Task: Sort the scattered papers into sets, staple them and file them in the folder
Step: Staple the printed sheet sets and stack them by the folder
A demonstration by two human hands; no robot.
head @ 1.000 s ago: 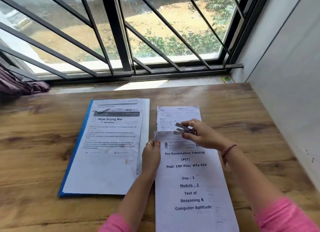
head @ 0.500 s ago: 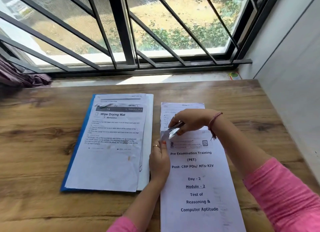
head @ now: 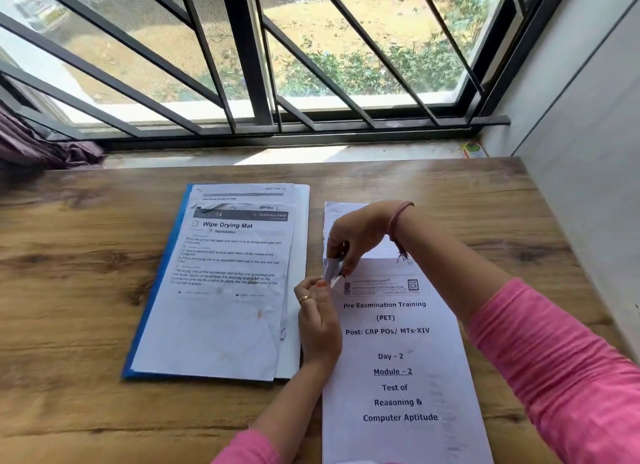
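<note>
Small stapler (head: 333,269), metallic and blurred, sat at the top left corner of the paper set (head: 398,359) headed "Pre Examination Training", which lay flat on the worktop (head: 69,290) on the right side. We saw the right hand (head: 360,236) reaching down from above, its fingers (head: 341,255) curled tight around the stapler's upper part. The left hand (head: 320,320) lay along the left edge of the set, fingertips pinched together at the same corner, touching the paper beside the stapler; whether they gripped the sheet or only pressed it we could not tell. A second sheet (head: 346,210) with handwriting showed from under the top edge of the set, partly hidden behind the right wrist. Just left of the left hand lay the blue folder (head: 156,290), open-faced, carrying a stack of papers (head: 225,307) whose top page read "Wipe Drying Mat". Both sleeves were pink; a thread bracelet (head: 398,221) circled the right wrist. Beyond the worktop we noted a barred window (head: 249,65) and a white wall (head: 571,152) on the right.
</note>
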